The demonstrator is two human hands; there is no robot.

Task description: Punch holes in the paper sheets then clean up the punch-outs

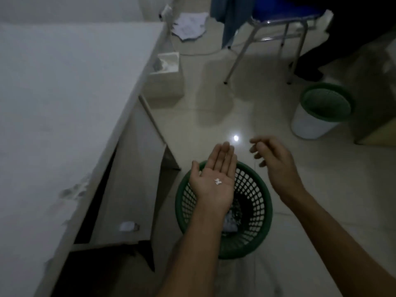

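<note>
Head view: left hand (211, 182), fingers flat together, cups featherlight punch-outs (218, 181) over green basket (255, 202); right hand (273, 162), loosely spread, holds nothing.

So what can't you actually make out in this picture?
- Head view: the white bits on the left hand are too small to count.
- The green basket contents: dim, partly hidden by that forearm.
- The right hand: motion-blurred fingers.

A white worktop (64, 99) is filling the left side. A blue chair (276, 24) with metal legs is standing on the tiled floor (214, 108) beyond, near crumpled papers (189, 25), and a white bin (321, 110) with a green rim is sitting to the right.
</note>
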